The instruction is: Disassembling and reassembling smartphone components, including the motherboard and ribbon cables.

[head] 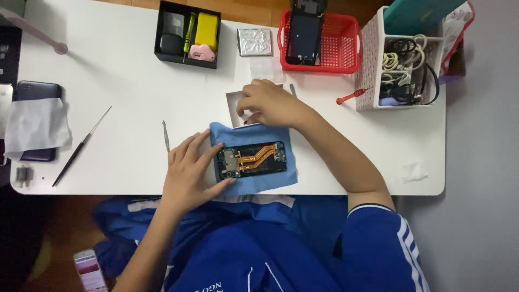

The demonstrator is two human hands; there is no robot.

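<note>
Left hand (189,173) steadies opened phone (251,159) on soft blue cloth (281,176).

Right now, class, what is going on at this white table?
A person seated at the white table has an opened phone, its orange ribbon cables exposed, lying on a blue cloth. The left hand steadies the phone's left end. The right hand rests further back over a small white tray. Tweezers and a thin probe lie untouched to the left.
</note>
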